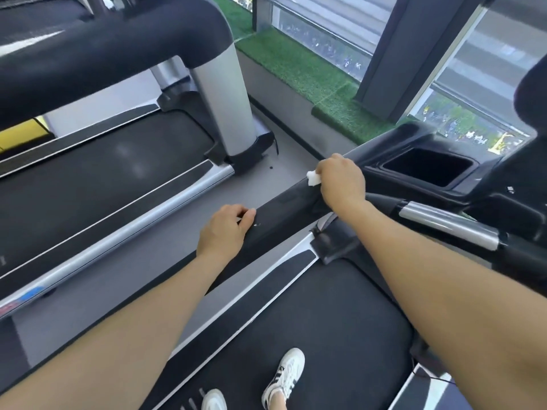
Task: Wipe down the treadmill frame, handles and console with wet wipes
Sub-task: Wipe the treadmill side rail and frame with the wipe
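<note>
I stand on a treadmill belt (322, 315). Its black left handrail (284, 214) runs diagonally from lower left up to the console (503, 202). My right hand (342, 182) grips a crumpled white wet wipe (313, 178) and presses it on the upper part of that handrail. Lower down the same rail, my left hand (225, 229) rests with fingers curled over the rail's outer edge. A black cup pocket (429, 167) is set into the console beside my right hand. A silver grip bar (450, 226) sticks out under the console.
A second treadmill (97, 173) with a silver upright (225, 99) stands to the left across a grey floor strip (266, 179). Green turf (299, 66) lines the window sill ahead. My white shoes (284, 377) are on the belt below.
</note>
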A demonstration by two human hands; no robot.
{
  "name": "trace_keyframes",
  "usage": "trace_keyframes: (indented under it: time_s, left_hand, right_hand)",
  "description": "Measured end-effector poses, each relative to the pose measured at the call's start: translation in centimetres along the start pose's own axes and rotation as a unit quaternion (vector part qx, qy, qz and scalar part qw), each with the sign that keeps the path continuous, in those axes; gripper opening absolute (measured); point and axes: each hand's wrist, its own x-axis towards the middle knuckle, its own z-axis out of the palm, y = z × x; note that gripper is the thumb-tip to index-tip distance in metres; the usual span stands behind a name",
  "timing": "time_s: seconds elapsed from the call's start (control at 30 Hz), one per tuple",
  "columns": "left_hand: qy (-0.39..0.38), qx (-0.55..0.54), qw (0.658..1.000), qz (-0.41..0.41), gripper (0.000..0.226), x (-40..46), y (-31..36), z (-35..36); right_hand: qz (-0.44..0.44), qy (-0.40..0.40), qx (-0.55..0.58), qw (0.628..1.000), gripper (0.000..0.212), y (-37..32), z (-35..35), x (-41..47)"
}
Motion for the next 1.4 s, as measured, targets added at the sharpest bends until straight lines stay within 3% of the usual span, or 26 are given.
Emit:
trace_keyframes:
  time_s: [0.23,0.43,0.6,0.9,1.13,1.4]
  left_hand:
    - [-0.016,-0.087,0.996,0.002,0.032,1.1,-1.3,-0.3]
    - [-0.009,-0.055,0.998,0.01,0.029,0.6,-3.4,-0.9]
    - [0.018,-0.034,0.999,0.004,0.031,-0.2,-3.5,-0.9]
    - [0.025,-0.017,1.0,0.003,0.029,-0.6,-2.6,-1.0]
    - [0.018,-0.028,0.999,0.01,0.032,-0.6,-2.7,-1.2]
    - [0.017,-0.015,1.0,0.008,0.031,-0.8,-2.3,-1.4]
  right_hand:
    - [-0.038,-0.005,0.056,0.998,0.029,-4.1,0.5,-3.5]
    - [-0.117,-0.044,0.092,0.988,0.029,-5.9,1.1,-5.4]
    - [-0.01,-0.008,0.066,0.998,0.025,-3.4,0.8,-3.5]
    - [-0.111,-0.031,0.125,0.985,0.028,-8.3,2.6,-7.5]
    - [0.0,0.0,0.09,0.996,0.024,-4.7,1.7,-3.9]
    - [-0.114,-0.024,0.116,0.986,0.027,-8.3,2.6,-7.4]
